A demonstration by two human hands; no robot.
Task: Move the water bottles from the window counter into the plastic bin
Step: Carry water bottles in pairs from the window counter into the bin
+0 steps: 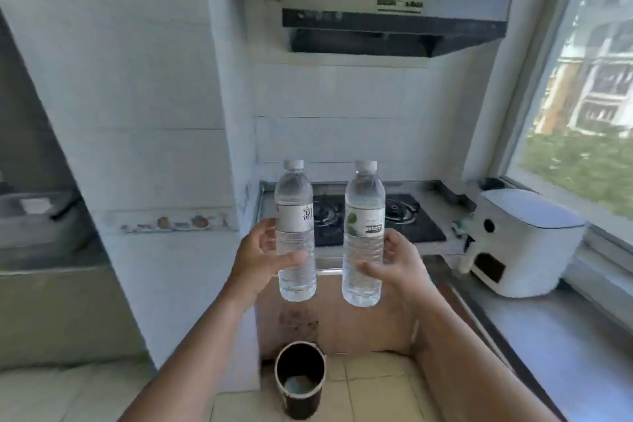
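I hold two clear water bottles upright in the air in front of me, side by side. My left hand (262,259) grips the left bottle (295,212), which has a white label and a white cap. The right bottle (363,209), with a green leaf on its label, is held low down by my right hand (397,267). Both bottles look full. The window counter (555,329) runs along the right under the window. A plastic bin is nowhere clearly visible; a grey container (30,216) sits blurred at the far left.
A gas hob (407,219) lies behind the bottles under a range hood (394,34). A white appliance (524,243) stands on the counter at right. A dark round bucket (300,380) sits on the tiled floor below my arms. A white tiled pillar rises at left.
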